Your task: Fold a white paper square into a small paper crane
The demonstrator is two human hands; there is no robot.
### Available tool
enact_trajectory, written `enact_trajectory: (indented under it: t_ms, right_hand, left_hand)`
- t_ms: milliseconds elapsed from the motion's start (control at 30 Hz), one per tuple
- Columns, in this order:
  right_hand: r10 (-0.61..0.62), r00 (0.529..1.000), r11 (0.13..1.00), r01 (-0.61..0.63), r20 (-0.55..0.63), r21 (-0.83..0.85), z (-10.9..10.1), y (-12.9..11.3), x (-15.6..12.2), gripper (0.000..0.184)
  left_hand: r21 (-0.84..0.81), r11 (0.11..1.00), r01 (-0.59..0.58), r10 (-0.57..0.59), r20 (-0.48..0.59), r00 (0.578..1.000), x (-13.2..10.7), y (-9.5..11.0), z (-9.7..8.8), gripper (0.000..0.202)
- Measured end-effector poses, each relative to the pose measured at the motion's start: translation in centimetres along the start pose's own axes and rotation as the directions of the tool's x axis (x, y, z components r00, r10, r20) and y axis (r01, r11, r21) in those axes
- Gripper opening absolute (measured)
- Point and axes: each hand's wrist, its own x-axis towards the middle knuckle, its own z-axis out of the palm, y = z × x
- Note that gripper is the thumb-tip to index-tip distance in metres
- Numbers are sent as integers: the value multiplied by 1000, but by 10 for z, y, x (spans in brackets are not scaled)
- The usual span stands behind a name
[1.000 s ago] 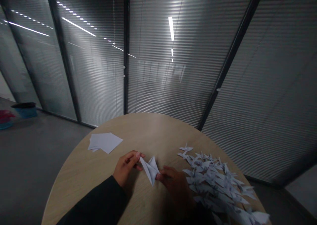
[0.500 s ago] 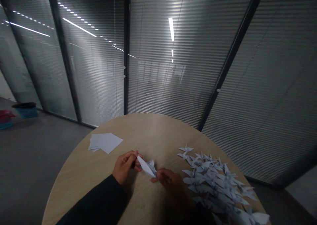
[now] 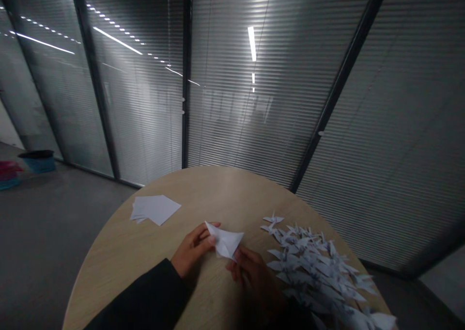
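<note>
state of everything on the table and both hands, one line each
folded paper, partly folded, held at two points
left hand, pinching its left corner
right hand, gripping its lower edge
stack of sheets, flat and unfolded on the table
pile of folded cranes, finished, heaped at the right
blinds, closed

white folded paper (image 3: 225,241), pinched above table
</note>
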Motion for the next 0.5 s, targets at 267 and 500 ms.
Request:
enact_trajectory:
  t_ms: [267, 500]
  right_hand:
    - [-57, 998, 996, 57, 4, -74, 0, -7, -1, 56]
    - [-207, 921, 975, 166, -328, -149, -6, -8, -1, 57]
  left_hand:
    - [53, 998, 19, -28, 159, 987, 2, -8, 3, 55]
    - [181, 982, 53, -69, 82, 994, 1, -9, 0, 56]
